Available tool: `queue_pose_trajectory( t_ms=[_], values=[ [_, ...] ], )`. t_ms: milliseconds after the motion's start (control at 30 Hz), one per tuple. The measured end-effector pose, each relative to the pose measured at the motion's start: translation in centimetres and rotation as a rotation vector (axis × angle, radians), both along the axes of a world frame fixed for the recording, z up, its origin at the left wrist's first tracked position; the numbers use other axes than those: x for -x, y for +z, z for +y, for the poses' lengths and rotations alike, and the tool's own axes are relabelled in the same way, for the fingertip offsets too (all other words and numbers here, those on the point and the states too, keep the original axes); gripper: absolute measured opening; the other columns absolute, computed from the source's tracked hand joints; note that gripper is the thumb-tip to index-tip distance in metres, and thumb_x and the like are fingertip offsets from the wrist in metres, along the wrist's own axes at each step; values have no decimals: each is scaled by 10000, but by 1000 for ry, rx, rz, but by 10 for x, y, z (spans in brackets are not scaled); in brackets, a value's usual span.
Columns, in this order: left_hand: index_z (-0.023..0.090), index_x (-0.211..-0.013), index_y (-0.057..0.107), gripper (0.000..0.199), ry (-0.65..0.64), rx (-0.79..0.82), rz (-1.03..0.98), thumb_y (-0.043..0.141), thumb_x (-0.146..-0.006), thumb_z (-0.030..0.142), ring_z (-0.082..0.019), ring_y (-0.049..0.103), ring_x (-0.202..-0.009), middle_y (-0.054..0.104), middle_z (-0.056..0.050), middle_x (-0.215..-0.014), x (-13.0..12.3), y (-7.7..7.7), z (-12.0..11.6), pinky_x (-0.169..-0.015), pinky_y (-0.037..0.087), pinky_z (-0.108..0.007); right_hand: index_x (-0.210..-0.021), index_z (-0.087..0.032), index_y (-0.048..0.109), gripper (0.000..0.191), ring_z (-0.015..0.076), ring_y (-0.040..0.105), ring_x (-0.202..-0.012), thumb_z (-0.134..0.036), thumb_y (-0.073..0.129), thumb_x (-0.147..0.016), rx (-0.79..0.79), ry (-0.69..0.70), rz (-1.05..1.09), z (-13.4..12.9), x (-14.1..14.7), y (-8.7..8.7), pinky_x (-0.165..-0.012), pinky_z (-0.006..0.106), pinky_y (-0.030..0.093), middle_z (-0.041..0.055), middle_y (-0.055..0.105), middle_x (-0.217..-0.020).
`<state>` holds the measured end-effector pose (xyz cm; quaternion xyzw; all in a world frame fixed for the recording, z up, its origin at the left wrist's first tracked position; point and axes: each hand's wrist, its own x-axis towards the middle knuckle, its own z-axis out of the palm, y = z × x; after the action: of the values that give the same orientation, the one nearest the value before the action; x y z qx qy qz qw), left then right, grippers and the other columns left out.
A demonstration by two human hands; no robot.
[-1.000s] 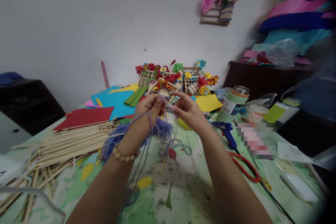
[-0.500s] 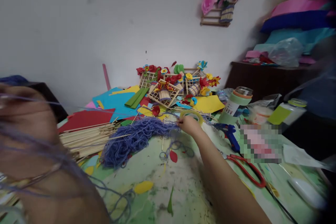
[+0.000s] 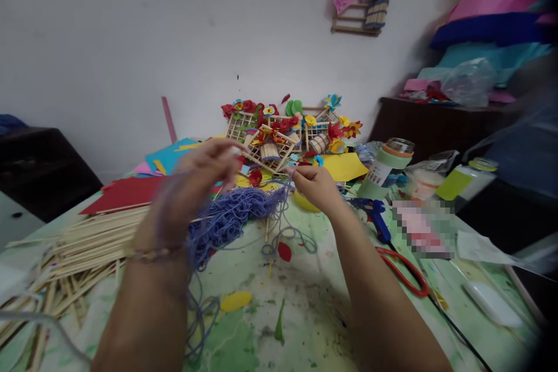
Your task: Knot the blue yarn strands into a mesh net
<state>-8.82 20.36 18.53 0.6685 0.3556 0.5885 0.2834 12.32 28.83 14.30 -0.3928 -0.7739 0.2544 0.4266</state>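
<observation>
A tangled heap of purple-blue yarn (image 3: pixel 235 215) lies mid-table, with loose loops trailing toward the front. At its right end, the thumb and fingers of my right hand (image 3: pixel 314 185) are pinched on the yarn and lift a few strands off the table. My left hand (image 3: pixel 203 177) hovers over the heap's left part, its fingers pointing right and smeared by motion. Faint strands run along that hand and its wrist; whether its fingers grip any is unclear. A roll of yellow tape (image 3: pixel 305 202) sits partly hidden behind my right hand.
Wooden sticks (image 3: pixel 96 238) are piled at left beside red paper (image 3: pixel 122 195). Small stick frames with paper flowers (image 3: pixel 270 148) stand at the back. To the right are a blue glue gun (image 3: pixel 377 218), red-handled scissors (image 3: pixel 407 270) and a green bottle (image 3: pixel 386 168).
My left hand has swung from the far left edge rightward to above the yarn heap. My right hand keeps its pinch on the yarn, slightly higher in view. The camera view has shifted a little.
</observation>
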Motion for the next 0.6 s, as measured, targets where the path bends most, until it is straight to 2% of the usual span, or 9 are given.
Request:
queue_pose_trajectory(
  t_ms=[33, 100, 200, 267, 367, 467, 533, 600],
  values=[
    [222, -1028, 621, 311, -22, 133, 85, 657, -761, 376, -109, 523, -527, 562, 14, -629, -14, -6, 10, -460, 404, -232, -560, -148, 543, 421, 74, 317, -485, -466, 473, -827, -13, 7, 40, -6, 0, 6, -476, 225, 239, -34, 352, -497],
    [200, -1107, 582, 392, -103, 202, 210, 654, -758, 364, -117, 519, -550, 575, 9, -650, -37, -19, 26, -483, 417, -232, -671, -150, 635, 350, 78, 352, -500, -431, 496, -826, -33, 35, 121, -19, -1, 17, -489, 219, 270, -31, 400, -516],
    [164, -905, 643, 245, -101, 189, 394, 631, -767, 366, -121, 497, -573, 578, -9, -676, -54, -34, 36, -494, 384, -229, -825, -179, 699, 286, 89, 415, -550, -401, 520, -827, -52, 139, 239, -35, -4, 29, -528, 216, 325, -21, 460, -572],
    [152, -743, 638, 239, -91, 177, 446, 592, -796, 380, -119, 480, -563, 566, -9, -649, -55, -35, 35, -491, 359, -226, -878, -201, 710, 281, 98, 456, -595, -410, 529, -828, -26, 255, 289, -39, -6, 32, -556, 221, 358, -11, 496, -620],
    [157, -693, 623, 277, -36, 136, 278, 581, -808, 404, -116, 484, -549, 558, -6, -611, -49, -26, 29, -497, 370, -224, -1065, -230, 662, 335, 104, 478, -641, -415, 582, -798, 68, 401, 290, -31, -8, 27, -578, 221, 384, -5, 533, -695],
    [175, -751, 633, 218, 62, -12, -82, 638, -780, 390, -103, 506, -551, 581, -4, -645, -45, -15, 21, -514, 415, -216, -1296, -232, 486, 585, 94, 452, -613, -391, 641, -754, 144, 444, 227, -13, -5, 12, -549, 203, 373, -25, 514, -692],
    [183, -744, 637, 208, 46, -132, -252, 667, -763, 388, -95, 520, -547, 587, -2, -656, -45, -8, 14, -508, 436, -208, -1265, -221, 518, 570, 85, 435, -590, -396, 655, -740, 168, 462, 87, -3, 0, -1, -529, 193, 357, -28, 521, -691],
    [187, -728, 642, 207, -18, -197, -321, 658, -780, 386, -94, 526, -537, 578, -2, -637, -48, -2, 7, -488, 443, -207, -1089, -199, 649, 401, 78, 437, -587, -417, 637, -752, 188, 505, -85, 2, 7, -12, -532, 191, 355, -17, 552, -697]
  ],
)
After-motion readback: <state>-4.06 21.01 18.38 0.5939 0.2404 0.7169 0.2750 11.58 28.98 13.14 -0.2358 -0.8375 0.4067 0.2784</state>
